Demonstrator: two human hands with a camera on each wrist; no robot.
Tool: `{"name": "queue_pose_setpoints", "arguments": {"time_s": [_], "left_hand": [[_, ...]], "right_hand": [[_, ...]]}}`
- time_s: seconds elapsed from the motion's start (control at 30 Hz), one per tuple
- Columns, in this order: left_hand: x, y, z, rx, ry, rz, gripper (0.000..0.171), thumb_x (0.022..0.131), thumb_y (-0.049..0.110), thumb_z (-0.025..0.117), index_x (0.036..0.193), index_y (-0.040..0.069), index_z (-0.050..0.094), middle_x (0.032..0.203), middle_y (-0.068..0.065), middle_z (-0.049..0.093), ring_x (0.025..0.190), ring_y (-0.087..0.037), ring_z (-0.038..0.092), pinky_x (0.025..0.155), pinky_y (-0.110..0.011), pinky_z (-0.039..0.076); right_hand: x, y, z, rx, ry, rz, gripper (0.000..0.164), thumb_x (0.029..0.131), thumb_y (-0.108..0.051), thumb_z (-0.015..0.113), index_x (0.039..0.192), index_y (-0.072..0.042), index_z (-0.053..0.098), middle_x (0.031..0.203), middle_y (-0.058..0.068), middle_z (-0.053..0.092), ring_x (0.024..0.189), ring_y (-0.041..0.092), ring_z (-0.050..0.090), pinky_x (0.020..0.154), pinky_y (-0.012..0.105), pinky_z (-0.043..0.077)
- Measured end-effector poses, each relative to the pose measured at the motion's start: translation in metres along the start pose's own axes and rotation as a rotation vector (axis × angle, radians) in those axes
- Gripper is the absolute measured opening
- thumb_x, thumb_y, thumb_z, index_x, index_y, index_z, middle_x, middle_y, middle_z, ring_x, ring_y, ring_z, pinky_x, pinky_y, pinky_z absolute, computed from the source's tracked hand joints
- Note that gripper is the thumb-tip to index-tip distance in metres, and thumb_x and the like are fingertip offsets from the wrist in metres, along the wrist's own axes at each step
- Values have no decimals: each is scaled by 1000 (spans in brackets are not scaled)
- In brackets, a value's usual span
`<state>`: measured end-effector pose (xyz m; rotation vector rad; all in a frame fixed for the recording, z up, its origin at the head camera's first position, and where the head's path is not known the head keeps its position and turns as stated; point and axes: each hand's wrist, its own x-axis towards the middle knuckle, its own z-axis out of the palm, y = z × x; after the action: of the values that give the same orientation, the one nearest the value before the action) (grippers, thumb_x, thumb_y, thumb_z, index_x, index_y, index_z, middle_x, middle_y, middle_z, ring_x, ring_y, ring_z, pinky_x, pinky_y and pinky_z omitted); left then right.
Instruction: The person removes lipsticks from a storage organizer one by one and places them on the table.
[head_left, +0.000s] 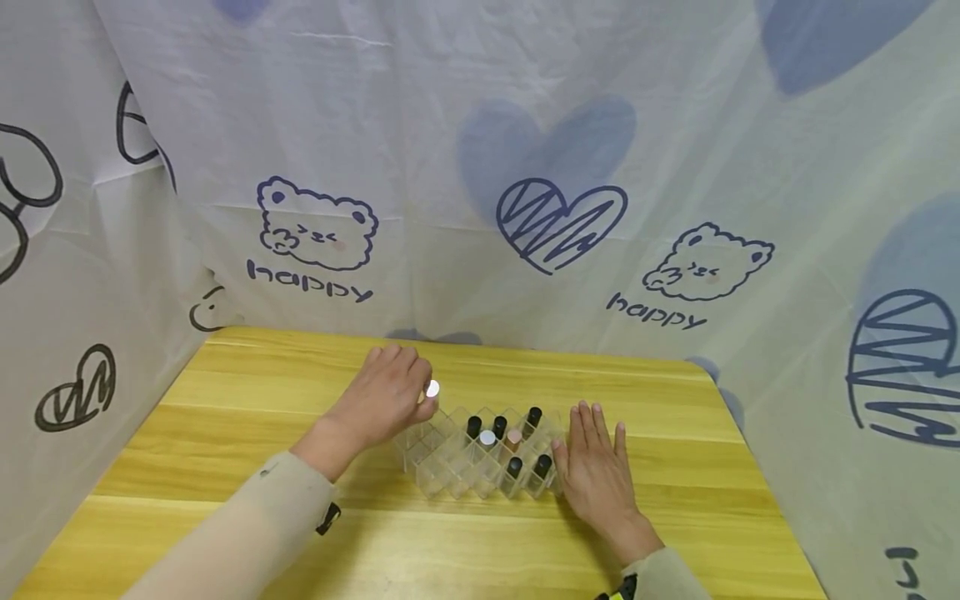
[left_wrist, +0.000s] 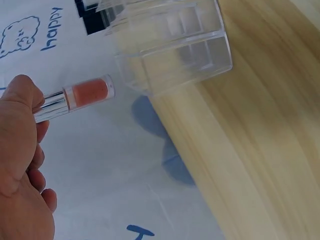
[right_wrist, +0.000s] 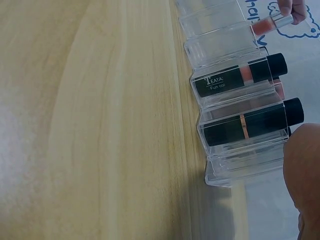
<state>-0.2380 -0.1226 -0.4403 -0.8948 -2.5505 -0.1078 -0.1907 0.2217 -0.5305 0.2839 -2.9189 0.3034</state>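
Observation:
My left hand (head_left: pixel 390 392) pinches a lip gloss tube (left_wrist: pixel 90 94) by its shiny silver cap. The tube has a clear body with coral colour inside and is held above the left end of a clear lipstick organizer (head_left: pixel 442 479). In the left wrist view, the tube's bottom end is apart from the organizer's wall. My right hand (head_left: pixel 596 475) lies with fingers straight along the organizer's right end, its thumb side at the wall. Several black-capped lipsticks (right_wrist: pixel 250 122) stand in diamond-shaped compartments, along with one white-capped tube (head_left: pixel 487 439) and one pinkish-capped tube (head_left: pixel 513 437).
The organizer stands on a yellow wood-grain table (head_left: pixel 247 425). Behind and at both sides hangs a pale cloth (head_left: pixel 435 250) printed with hearts and bears. Bare compartments are at the organizer's left part.

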Motion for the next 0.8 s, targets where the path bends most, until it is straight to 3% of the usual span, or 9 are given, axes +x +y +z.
{"name": "queue_pose_setpoints", "arguments": {"time_s": [0.23,0.53,0.67,0.8], "left_hand": [[-9,-19,-15,-57,-45,-103,30,96,37,75,98,10,63,93,-1,52,88,-24,39,79,-36,30],[-37,-59,-35,-61,-47,-247,33,93,37,81,100,9,65,93,-3,55,84,-25,37,75,-36,26],[-49,-73,-35,-62,-75,-308,33,92,37,82,98,9,65,93,-4,55,84,-26,38,76,-38,27],[-59,-83,-26,-68,-94,-346,32,91,36,83,96,10,65,91,-4,54,83,-27,37,74,-38,26]], "right_hand": [[-1,1,0,10,1,-6,67,114,-40,41,162,5,29,172,22,24,161,41,18,126,68,11],[0,-1,0,5,7,-12,67,113,-38,45,162,6,30,171,22,26,161,40,18,126,68,11],[0,-1,0,9,6,-7,67,113,-37,45,162,5,29,171,23,27,161,40,18,126,68,11],[0,0,0,8,9,-7,66,113,-37,45,162,5,30,170,23,28,161,40,18,126,67,12]]}}
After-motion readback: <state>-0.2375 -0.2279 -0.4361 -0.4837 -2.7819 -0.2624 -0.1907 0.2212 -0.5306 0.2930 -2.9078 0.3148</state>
